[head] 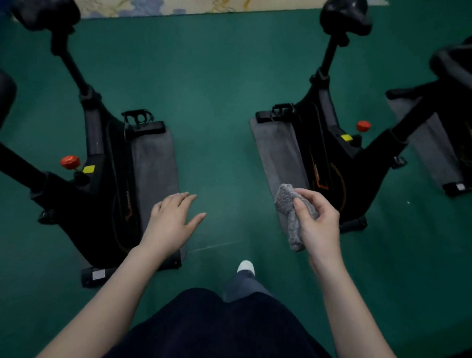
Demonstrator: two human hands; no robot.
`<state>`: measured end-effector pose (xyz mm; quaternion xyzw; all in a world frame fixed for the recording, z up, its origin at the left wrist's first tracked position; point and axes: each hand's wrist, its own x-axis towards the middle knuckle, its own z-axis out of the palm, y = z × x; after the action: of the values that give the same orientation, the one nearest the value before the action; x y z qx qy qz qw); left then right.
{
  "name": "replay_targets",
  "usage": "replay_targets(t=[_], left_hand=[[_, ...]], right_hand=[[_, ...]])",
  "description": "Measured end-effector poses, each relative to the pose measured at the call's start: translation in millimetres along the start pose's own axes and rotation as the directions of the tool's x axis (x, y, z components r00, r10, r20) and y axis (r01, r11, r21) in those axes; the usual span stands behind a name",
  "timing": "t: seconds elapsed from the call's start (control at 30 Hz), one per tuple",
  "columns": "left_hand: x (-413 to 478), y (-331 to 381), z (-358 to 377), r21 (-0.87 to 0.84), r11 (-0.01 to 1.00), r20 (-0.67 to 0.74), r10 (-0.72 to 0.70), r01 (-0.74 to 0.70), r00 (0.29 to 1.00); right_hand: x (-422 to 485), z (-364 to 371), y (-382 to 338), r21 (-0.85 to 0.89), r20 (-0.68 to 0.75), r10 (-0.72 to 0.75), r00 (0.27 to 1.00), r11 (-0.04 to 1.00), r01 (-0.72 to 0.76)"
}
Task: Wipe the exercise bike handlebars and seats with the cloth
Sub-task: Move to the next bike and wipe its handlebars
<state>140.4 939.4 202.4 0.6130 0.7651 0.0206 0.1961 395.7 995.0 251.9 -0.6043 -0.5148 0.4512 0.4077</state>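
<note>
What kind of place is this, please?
Probably a gym or indoor-cycling room: three black exercise bikes stand side by side, each on a grey mat, on green flooring. The right hand holds a cloth.

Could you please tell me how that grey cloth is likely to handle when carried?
The bumpy grey cloth is probably floppy: its tail droops below the right hand gripping it. It seems light, since the fingers of one hand hold it up. Its rough texture likely resists slipping.
</note>
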Motion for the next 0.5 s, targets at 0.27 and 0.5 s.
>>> replay_targets(t=[0.27,0.5], left_hand=[[36,44,-4,-0.053,0.991,-0.037,-0.124,0.122,0.992],[72,36,-15,-0.100,0.960,-0.070,-0.270,0.263,0.960]], right_hand=[[88,-31,-1,0.010,0.098,0.008,0.995,1.000,-0.008],[152,3,-14,-0.017,0.226,-0.020,0.974,1.000,0.024]])
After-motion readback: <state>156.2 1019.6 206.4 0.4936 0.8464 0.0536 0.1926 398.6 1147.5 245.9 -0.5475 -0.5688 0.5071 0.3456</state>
